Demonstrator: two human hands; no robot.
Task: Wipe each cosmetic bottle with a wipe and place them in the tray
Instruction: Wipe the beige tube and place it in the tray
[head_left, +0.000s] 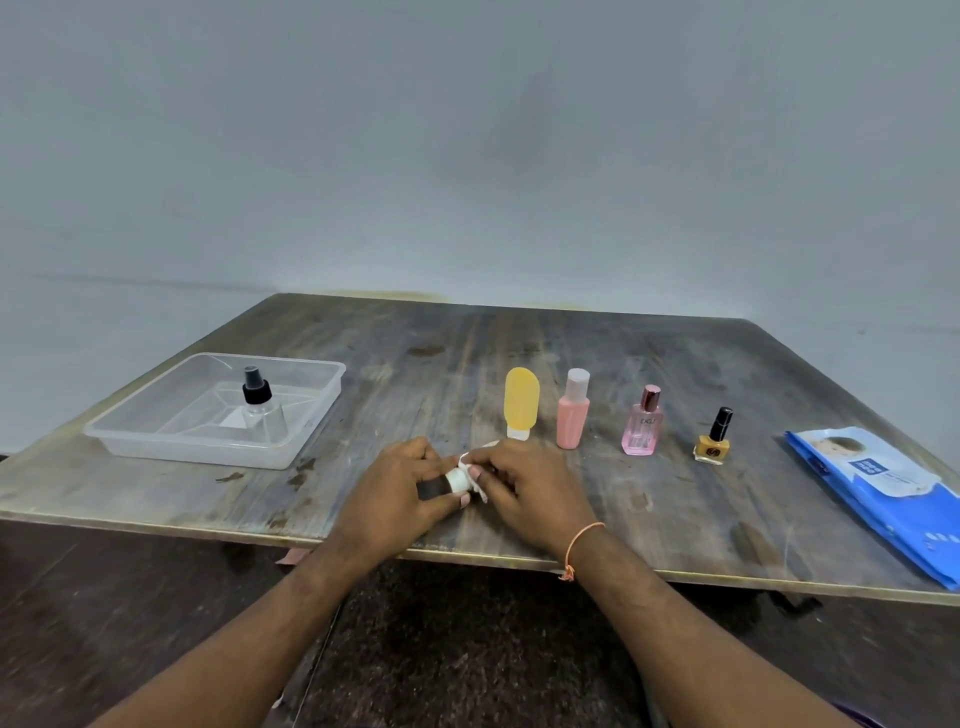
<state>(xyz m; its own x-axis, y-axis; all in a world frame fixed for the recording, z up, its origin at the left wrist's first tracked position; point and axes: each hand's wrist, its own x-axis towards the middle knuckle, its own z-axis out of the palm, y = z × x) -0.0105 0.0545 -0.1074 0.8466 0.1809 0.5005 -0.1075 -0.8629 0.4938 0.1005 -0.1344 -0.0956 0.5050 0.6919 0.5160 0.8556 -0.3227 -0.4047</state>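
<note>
My left hand (396, 486) grips a small bottle (447, 483) with a dark cap and pale body, held sideways above the table's front edge. My right hand (524, 488) presses a white wipe (475, 475) against the bottle's pale end. A clear plastic tray (156, 441) sits at the left with a clear spray bottle (258, 405) with a black pump standing in it. Behind my hands stand a yellow tube (521, 400), a pink bottle (573, 413), a pink perfume bottle (644, 423) and a yellow nail polish (714, 439) in a row.
A blue pack of wipes (878, 493) lies flat at the table's right edge. The dark wooden table (519, 338) stands against a grey wall. Dark floor shows below the front edge.
</note>
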